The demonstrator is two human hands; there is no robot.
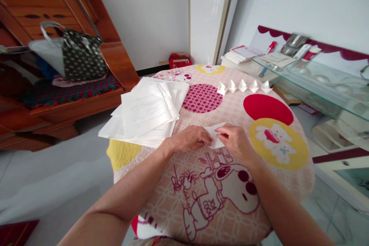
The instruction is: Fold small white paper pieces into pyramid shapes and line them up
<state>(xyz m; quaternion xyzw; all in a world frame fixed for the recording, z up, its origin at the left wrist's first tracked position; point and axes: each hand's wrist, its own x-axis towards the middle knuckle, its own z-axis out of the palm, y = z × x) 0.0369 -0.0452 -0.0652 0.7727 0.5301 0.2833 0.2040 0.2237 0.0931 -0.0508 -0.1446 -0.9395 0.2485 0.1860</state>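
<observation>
A small piece of white paper point(215, 135) lies low over the round table, between my two hands. My left hand point(193, 137) has its fingers closed on the paper's left edge. On the opposite side, my right hand point(235, 138) pinches the right edge, its thumb and index finger bent together. Beyond the hands, several folded white paper shapes point(242, 85) stand in a row at the far right of the table. To the left rests a loose stack of white sheets point(144, 117), some with printed lines and the top one creased.
A patterned cloth point(170, 203) covers the round table. A glass shelf unit point(317, 88) with metal bowls and papers stands close on the right. On the left is a wooden bench point(72, 102) carrying a dotted bag point(83, 55). A tall white cabinet point(208, 15) stands behind.
</observation>
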